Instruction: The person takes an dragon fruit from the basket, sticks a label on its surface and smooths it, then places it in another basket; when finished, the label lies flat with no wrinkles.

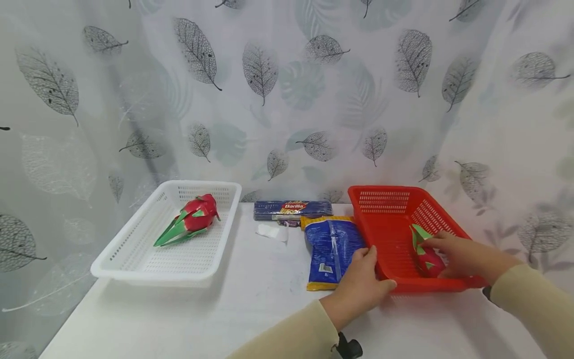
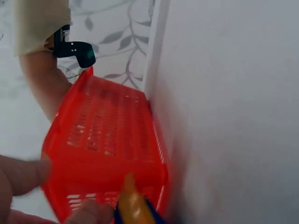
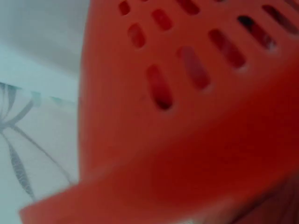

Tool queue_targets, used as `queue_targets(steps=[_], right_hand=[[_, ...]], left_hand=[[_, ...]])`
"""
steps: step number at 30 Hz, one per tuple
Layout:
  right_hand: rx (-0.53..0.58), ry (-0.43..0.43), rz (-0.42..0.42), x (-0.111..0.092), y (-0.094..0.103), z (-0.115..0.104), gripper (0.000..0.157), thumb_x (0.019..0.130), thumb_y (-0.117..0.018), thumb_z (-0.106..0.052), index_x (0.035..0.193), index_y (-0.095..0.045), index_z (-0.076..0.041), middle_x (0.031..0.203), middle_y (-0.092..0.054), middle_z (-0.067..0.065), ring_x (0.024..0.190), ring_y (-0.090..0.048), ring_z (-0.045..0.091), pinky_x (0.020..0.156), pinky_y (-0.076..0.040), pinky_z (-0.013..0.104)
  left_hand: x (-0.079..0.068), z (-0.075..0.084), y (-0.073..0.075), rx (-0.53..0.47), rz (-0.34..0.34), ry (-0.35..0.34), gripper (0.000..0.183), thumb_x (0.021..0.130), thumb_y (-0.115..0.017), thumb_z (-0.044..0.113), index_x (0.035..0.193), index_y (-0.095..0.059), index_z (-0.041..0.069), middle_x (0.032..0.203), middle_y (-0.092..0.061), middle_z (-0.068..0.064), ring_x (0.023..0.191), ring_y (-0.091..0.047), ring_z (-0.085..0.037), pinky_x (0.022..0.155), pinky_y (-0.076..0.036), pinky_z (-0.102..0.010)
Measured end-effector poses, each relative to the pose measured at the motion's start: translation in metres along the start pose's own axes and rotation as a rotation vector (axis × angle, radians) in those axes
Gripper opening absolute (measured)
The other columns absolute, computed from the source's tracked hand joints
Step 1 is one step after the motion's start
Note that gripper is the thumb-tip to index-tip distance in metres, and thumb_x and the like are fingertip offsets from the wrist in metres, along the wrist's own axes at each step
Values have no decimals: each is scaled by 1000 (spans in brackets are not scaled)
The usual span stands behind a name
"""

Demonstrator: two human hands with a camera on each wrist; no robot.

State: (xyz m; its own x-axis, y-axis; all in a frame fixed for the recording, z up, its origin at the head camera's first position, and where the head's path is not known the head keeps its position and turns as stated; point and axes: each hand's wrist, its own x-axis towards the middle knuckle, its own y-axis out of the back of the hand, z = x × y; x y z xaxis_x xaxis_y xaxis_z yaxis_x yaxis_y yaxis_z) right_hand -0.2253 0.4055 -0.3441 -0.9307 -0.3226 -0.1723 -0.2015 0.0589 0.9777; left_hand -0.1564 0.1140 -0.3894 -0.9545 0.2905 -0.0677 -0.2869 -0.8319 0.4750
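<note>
At the right of the head view stands a red plastic basket (image 1: 387, 227) with slotted walls. Inside it lies a pink dragon fruit (image 1: 431, 263) with green leaf tips, and my right hand (image 1: 459, 255) reaches over the right wall and grips it, covering part of the fruit. My left hand (image 1: 360, 281) holds the basket's near left corner, thumb toward the front and fingers along the left rim. In the left wrist view, the thumb (image 2: 28, 175) overlaps the red rim. The right wrist view shows mostly the basket wall (image 3: 121, 126), which hides the right hand's grasp.
A white basket (image 1: 134, 274) with another red-green dragon fruit (image 1: 197, 217) stands at the left. Against the basket's left side lies a blue-and-yellow bag (image 1: 332, 252). Behind are a Barilla spaghetti pack (image 1: 269, 210) and a small white item (image 1: 271, 231). A leaf-patterned curtain (image 1: 278, 124) hangs behind the table.
</note>
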Motion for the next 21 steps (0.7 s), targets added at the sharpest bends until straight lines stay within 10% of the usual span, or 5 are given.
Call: queue_targets(steps=[6,12,17,21], right_hand=[[-6,-33,-35,0,-4,-5,85,63,-102,-36,136,-68,-10,124,-59,21,108,-60,42,73,-66,49],[12,-89,-66,-1,-2,-4,95,60,-101,-41,142,-64,-10,130,-57,23,114,-57,47,74,-66,51],[32,-80,-62,-2,-1,0,97,63,-100,-39,145,-60,-7,135,-52,29,115,-54,50,74,-66,53],[20,-50,-45,-5,-3,4,95,68,-97,-41,147,-58,-6,140,-48,37,117,-53,56,75,-66,56]], left_hand=[[-42,-23,68,249,37,-187,55,103,-69,36,156,-54,29,167,-43,7,137,-61,-14,109,-58,-42],[-95,-57,181,427,303,-344,50,101,-73,33,148,-63,19,156,-57,-2,131,-65,-21,111,-56,-46],[-125,-98,268,528,559,-242,52,99,-75,27,147,-63,11,154,-56,-18,142,-52,-46,115,-45,-68],[-144,-142,318,600,695,-12,59,99,-71,30,150,-56,5,155,-46,-33,137,-42,-64,109,-36,-79]])
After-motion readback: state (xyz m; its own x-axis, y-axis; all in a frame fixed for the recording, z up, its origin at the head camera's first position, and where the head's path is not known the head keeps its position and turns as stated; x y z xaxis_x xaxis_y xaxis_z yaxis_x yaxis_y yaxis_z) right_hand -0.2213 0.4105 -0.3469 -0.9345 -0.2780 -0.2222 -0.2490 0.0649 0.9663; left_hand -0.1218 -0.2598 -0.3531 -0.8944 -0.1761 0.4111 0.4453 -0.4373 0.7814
